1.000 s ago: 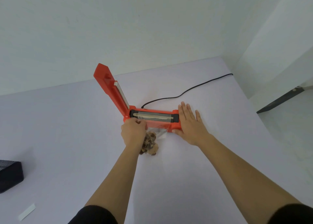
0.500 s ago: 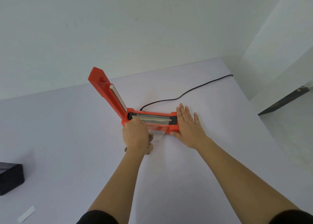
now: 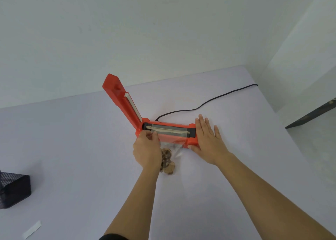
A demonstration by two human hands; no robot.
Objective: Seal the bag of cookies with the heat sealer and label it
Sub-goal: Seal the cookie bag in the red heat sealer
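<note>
An orange heat sealer (image 3: 190,140) lies on the white table (image 3: 81,149) with its lid arm (image 3: 121,101) raised up and to the left. A clear bag of cookies (image 3: 168,159) lies in front of it, its open top edge laid over the sealing strip. My left hand (image 3: 146,151) pinches the bag's left top corner at the sealer's hinge end. My right hand (image 3: 208,139) lies flat, fingers straight, on the table against the sealer's right end, thumb at its front corner.
A black power cord (image 3: 209,102) runs from the sealer's back to the table's far right edge. A black box (image 3: 14,190) stands at the left edge. A white label strip (image 3: 32,229) lies near the front left. The table's right edge drops off to the floor.
My left hand has drawn the bag's top further over the sealing strip. The cookies show again beside my left wrist. The right hand stays flat at the sealer's right end.
</note>
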